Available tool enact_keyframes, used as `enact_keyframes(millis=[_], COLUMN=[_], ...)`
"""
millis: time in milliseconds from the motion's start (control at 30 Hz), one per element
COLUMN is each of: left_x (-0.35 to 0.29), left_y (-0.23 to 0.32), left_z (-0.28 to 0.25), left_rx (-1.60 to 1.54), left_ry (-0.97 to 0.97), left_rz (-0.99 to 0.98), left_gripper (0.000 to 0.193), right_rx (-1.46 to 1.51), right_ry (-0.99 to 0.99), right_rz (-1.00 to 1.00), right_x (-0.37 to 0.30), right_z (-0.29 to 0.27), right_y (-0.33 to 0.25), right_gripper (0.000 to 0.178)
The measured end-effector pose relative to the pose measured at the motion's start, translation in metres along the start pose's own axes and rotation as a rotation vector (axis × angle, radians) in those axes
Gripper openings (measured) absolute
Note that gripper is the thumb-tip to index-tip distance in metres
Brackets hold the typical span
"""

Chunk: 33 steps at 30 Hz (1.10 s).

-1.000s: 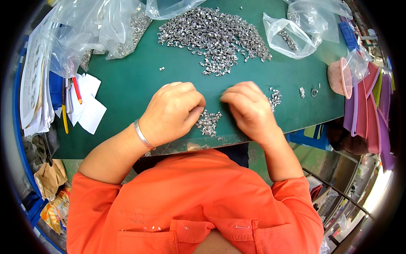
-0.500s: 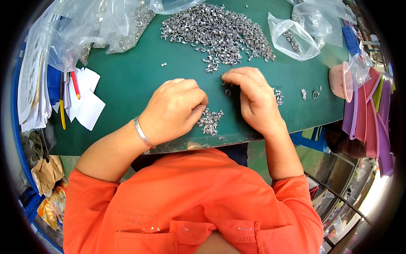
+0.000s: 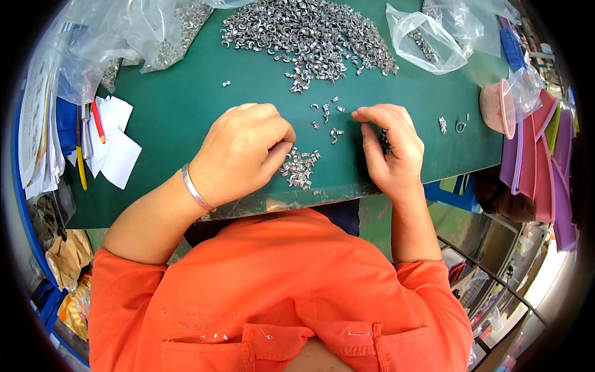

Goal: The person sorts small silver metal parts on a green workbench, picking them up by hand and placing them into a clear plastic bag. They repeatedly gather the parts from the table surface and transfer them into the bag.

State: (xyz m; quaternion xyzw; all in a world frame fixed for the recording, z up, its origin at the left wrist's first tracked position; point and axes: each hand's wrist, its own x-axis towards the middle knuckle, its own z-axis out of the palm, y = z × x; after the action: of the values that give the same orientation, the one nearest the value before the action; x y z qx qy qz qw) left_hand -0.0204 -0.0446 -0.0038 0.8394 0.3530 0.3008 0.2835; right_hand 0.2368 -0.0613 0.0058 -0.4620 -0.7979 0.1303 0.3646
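My left hand (image 3: 245, 149) is closed, thumb and forefinger tips together beside a small pile of curved metal clips (image 3: 300, 168) near the table's front edge. Anything between those fingertips is hidden. Across from it, my right hand (image 3: 395, 149) hovers low over the table with thumb and forefinger apart and nothing visible between them. Under its palm, more small metal pieces (image 3: 386, 141) partly show. Several loose clips (image 3: 326, 113) lie scattered between the two hands. A large heap of the same grey clips (image 3: 310, 37) spreads at the far side.
Clear plastic bags (image 3: 427, 43) of metal parts lie far right, others (image 3: 167, 37) far left. Papers (image 3: 121, 158), a red pen (image 3: 98, 121) and a yellow-handled tool (image 3: 81, 167) lie left. A pink cup (image 3: 498, 106) and small metal bits (image 3: 442, 124) are at the right.
My right hand has moved right, away from the heap's near edge, and its thumb and forefinger show a gap. Several loose clips now show between my hands. My left hand stays by its small pile.
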Motion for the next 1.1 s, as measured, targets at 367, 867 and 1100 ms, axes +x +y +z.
enact_keyframes(millis=[367,867,1100], left_x=[0.001,0.001,0.001], left_y=[0.001,0.002,0.001], left_z=[-0.001,-0.001,0.0], left_rx=[0.005,0.01,-0.001], left_ry=[-0.007,-0.005,0.003], left_rz=[0.003,-0.005,0.008], left_gripper=[0.012,0.012,0.012], right_rx=[0.006,-0.017,0.077], right_ry=[0.04,0.056,0.034], right_rz=[-0.011,0.009,-0.144], right_x=[-0.01,-0.026,-0.013], right_z=[0.005,0.023,0.023], right_y=[-0.003,-0.012,-0.022], right_gripper=[0.023,0.025,0.025])
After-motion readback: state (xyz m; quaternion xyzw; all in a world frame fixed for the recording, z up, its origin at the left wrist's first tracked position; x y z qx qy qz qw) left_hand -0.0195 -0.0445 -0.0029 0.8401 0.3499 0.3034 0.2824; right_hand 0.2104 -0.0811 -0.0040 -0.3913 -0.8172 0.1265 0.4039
